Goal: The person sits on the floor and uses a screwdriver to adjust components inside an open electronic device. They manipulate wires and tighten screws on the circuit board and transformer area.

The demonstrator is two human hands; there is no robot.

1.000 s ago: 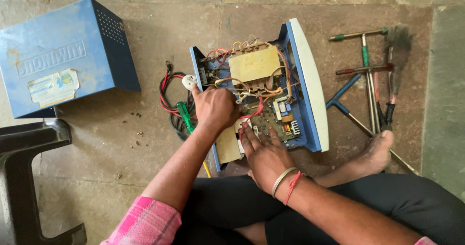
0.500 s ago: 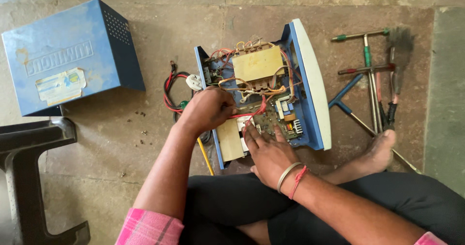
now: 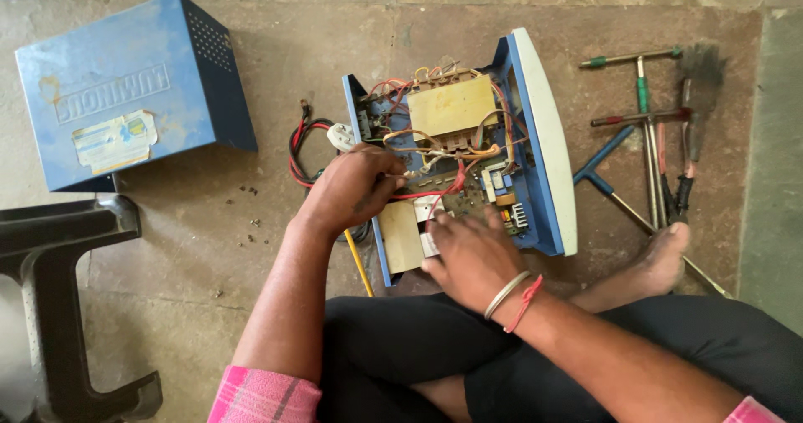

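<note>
An opened blue power unit [image 3: 535,138] lies on the floor in front of me, its transformer [image 3: 452,109], wires and circuit board exposed. My left hand [image 3: 355,187] rests on the unit's near-left edge, fingers curled among the red and white wires. My right hand [image 3: 468,251], with a metal bangle and red thread at the wrist, lies palm down over the near part of the circuit board. A yellow-handled tool [image 3: 360,260] pokes out from under my left hand. Whether either hand grips anything is hidden.
The unit's blue metal cover [image 3: 125,88] lies at the upper left. A dark plastic stool [image 3: 58,297] stands at the left edge. T-handle drivers, a blue-handled tool and a brush [image 3: 661,138] lie to the right. My bare foot [image 3: 661,256] rests beside them. Loose screws [image 3: 247,222] dot the floor.
My left hand has shifted slightly left and down along the unit's edge. My right hand has moved a little toward me over the circuit board. The view has drifted slightly.
</note>
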